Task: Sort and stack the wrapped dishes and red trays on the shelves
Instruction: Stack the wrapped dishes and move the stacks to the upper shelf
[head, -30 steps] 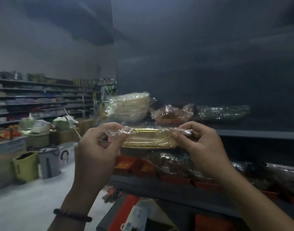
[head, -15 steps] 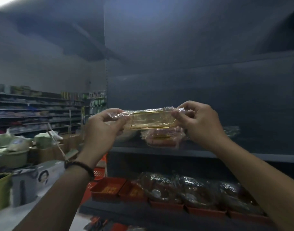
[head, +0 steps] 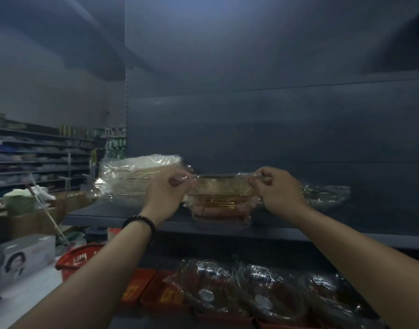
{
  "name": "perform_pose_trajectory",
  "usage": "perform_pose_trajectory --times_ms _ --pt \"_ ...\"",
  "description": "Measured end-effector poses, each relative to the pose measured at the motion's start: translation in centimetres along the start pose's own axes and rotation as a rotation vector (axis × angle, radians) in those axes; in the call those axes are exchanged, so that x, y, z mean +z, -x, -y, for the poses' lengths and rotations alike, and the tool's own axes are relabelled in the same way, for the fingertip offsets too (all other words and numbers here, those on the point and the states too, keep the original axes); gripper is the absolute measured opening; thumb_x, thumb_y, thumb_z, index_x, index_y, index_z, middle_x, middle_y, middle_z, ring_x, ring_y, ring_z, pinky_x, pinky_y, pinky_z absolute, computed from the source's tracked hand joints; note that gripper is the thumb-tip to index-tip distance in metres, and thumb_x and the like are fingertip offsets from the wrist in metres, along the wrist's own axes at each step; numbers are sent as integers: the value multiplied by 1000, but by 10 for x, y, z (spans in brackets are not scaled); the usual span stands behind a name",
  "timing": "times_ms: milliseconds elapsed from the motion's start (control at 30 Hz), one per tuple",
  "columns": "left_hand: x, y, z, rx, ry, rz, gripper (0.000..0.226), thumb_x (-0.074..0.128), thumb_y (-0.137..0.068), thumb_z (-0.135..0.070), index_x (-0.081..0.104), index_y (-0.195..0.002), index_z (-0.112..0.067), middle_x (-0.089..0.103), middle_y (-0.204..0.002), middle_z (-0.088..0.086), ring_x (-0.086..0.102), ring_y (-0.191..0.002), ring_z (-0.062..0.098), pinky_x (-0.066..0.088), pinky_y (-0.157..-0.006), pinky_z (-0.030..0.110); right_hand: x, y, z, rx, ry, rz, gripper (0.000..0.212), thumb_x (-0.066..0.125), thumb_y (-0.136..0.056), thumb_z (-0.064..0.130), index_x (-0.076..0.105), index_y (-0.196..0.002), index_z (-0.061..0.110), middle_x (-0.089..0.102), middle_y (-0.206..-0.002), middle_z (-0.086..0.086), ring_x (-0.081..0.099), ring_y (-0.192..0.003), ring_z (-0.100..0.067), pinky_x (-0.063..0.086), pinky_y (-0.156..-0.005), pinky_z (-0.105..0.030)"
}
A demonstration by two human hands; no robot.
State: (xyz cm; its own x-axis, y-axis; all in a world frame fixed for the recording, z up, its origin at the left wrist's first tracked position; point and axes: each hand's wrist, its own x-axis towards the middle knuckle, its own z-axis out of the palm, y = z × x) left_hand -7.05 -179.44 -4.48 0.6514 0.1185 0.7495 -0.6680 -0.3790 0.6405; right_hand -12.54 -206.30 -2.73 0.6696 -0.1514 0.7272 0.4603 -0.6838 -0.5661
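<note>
Both hands pinch the film at the ends of the gold wrapped dish (head: 221,186), the left hand (head: 165,193) and right hand (head: 279,188) with fingers curled tight on the plastic. Half a second ago it was held up clear of the shelf (head: 108,219). Now it is low over the reddish wrapped pack (head: 220,210) near the front edge, between the wrapped white bowls (head: 137,176) and a dark wrapped dish (head: 327,193). Whether the two touch I cannot tell, but stacking looks nearly done.

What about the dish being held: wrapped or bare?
Wrapped. Shiny crinkled film covers the amber dish, and the left hand and right hand each pinch its bunched ends.
</note>
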Motion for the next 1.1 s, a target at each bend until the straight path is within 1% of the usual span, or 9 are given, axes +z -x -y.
perform_pose_trajectory --times_ms 133,233,300,367,500,667,833,967,1100 --pt "13 -12 23 20 -64 39 8 85 -87 -31 80 -90 -35 79 -97 -15 73 -93 12 59 -92 41 15 -13 -14 -7 94 -28 13 76 -94 33 78 -87 23 75 -81 8 70 -86 -17 48 -77 -29" --pt "15 -17 28 22 -133 37 8 82 -89 -39 79 -96 -38 77 -103 -18 69 -99 9 54 -89 31 16 -21 -17 -13 153 -12 16 74 -95 35 78 -88 22 76 -81 4 69 -82 -14 45 -70 -24" --pt "15 -18 29 39 -178 46 12 79 -90 -41 79 -101 -36 76 -102 -17 68 -97 11 52 -87 30 17 -24 -17 -18 187 12 19 71 -97 37 76 -88 22 75 -78 4 66 -80 -12 43 -68 -23" --pt "14 -19 29 44 -242 60 16 75 -92 -45 77 -105 -36 75 -102 -15 68 -96 13 53 -89 34 20 -26 -19 -32 223 25 20 68 -100 38 72 -89 22 75 -80 3 65 -83 -13 43 -74 -27" --pt "12 -21 28 50 -313 103 12 70 -96 -44 74 -104 -36 74 -101 -7 68 -94 20 54 -85 38 24 -28 -24 -63 232 34 23 66 -101 39 66 -86 22 76 -78 2 71 -82 -17 57 -79 -36" --pt "14 -18 28 48 -325 92 12 71 -96 -45 75 -101 -35 72 -103 -7 66 -95 18 55 -86 40 24 -29 -27 -78 249 45 21 70 -100 33 67 -87 17 74 -78 -1 71 -79 -22 47 -66 -27" --pt "16 -18 25 96 -329 125 8 74 -95 -40 72 -91 -33 69 -89 -9 64 -82 16 44 -74 34 23 -31 -29 -72 250 42 18 69 -97 31 71 -85 17 74 -77 0 69 -77 -20 45 -63 -18" --pt "13 -13 29 115 -388 203 13 69 -97 -44 71 -92 -32 75 -92 -14 69 -88 7 51 -83 34 25 -25 -35 -97 339 124 19 65 -96 35 70 -87 19 72 -80 1 65 -83 -23 54 -80 -37" --pt "12 -2 32 51 -399 282 16 59 -99 -49 64 -98 -34 75 -93 -6 68 -91 17 53 -88 40 28 -17 -36 -84 382 227 24 55 -104 41 63 -93 22 68 -92 -2 59 -83 -20 43 -70 -34"
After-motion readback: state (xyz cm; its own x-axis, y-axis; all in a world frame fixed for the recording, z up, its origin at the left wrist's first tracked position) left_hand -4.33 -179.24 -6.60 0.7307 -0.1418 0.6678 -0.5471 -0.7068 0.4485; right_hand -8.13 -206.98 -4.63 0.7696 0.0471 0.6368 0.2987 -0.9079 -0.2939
